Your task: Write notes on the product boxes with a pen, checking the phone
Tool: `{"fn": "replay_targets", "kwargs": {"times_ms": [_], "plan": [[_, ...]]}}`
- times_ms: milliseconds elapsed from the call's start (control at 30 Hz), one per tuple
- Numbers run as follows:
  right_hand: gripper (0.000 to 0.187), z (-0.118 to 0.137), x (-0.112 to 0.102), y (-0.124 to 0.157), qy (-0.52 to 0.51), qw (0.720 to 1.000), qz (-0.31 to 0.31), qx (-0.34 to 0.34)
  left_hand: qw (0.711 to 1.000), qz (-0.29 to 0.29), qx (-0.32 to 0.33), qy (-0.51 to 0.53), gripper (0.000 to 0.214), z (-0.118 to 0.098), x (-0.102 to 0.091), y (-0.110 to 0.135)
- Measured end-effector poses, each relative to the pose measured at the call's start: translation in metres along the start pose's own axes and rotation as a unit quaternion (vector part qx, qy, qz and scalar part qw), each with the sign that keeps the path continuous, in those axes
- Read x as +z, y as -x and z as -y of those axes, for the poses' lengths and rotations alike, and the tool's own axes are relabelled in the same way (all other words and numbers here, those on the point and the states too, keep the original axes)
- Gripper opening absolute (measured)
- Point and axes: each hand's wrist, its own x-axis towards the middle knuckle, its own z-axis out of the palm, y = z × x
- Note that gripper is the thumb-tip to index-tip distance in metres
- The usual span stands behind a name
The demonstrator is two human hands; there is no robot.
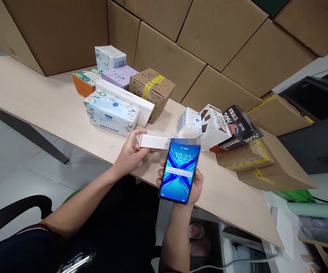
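My right hand (197,186) is wrapped round a smartphone (179,172), its lit screen turned up and showing 10:23. My left hand (132,153) grips one end of a slim white box (155,141) over the table's front part. The box's far end reaches to the phone's top left corner; whether they touch I cannot tell. Just beyond my left hand lies a blue floral tissue pack (111,113), with a long white box (126,98) right behind it. Behind the phone stand a smaller tissue pack (189,122) and a white patterned carton (213,125).
On the table (75,117) are also a brown taped box (151,89), a purple box (120,77), an orange-sided box (84,83) and a black package (239,129). Large cardboard boxes (164,60) are stacked along the back. A chair armrest (18,210) is at lower left.
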Motion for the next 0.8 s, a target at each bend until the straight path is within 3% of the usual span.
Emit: {"fn": "replay_targets", "kwargs": {"times_ms": [167, 233, 333, 400, 500, 567, 633, 667, 733, 800], "plan": [[0.07, 0.007, -0.013, 0.008, -0.018, 0.999, -0.001, -0.038, 1.0, 0.006, -0.004, 0.004, 0.059, 0.0, -0.001, 0.0], [0.068, 0.016, -0.022, 0.016, -0.018, 0.997, -0.03, -0.068, 1.0, 0.008, -0.004, 0.004, 0.059, 0.001, -0.001, 0.0], [0.066, 0.033, -0.039, 0.034, 0.01, 0.984, -0.136, -0.113, 1.0, 0.007, -0.003, -0.003, 0.058, 0.0, -0.002, 0.0], [0.066, 0.044, -0.055, 0.047, 0.06, 0.961, -0.233, -0.134, 1.0, 0.004, -0.002, -0.007, 0.058, 0.0, -0.002, 0.0], [0.066, 0.057, -0.082, 0.064, 0.243, 0.886, -0.37, -0.137, 1.0, 0.004, -0.001, -0.008, 0.059, 0.0, -0.002, 0.0], [0.069, 0.062, -0.1, 0.07, 0.424, 0.791, -0.425, -0.118, 1.0, 0.006, -0.003, -0.007, 0.059, -0.001, -0.002, 0.0], [0.076, 0.064, -0.114, 0.074, 0.574, 0.685, -0.439, -0.092, 1.0, 0.011, -0.004, -0.002, 0.059, -0.001, -0.002, 0.0], [0.082, 0.064, -0.119, 0.075, 0.622, 0.645, -0.437, -0.08, 1.0, 0.015, -0.004, 0.001, 0.058, -0.001, -0.002, 0.0], [0.092, 0.063, -0.128, 0.076, 0.669, 0.607, -0.426, -0.047, 1.0, 0.025, -0.002, 0.006, 0.057, 0.0, -0.002, 0.0], [0.097, 0.061, -0.134, 0.077, 0.684, 0.598, -0.417, -0.012, 0.999, 0.034, 0.002, 0.01, 0.055, 0.001, -0.004, -0.001]]}}
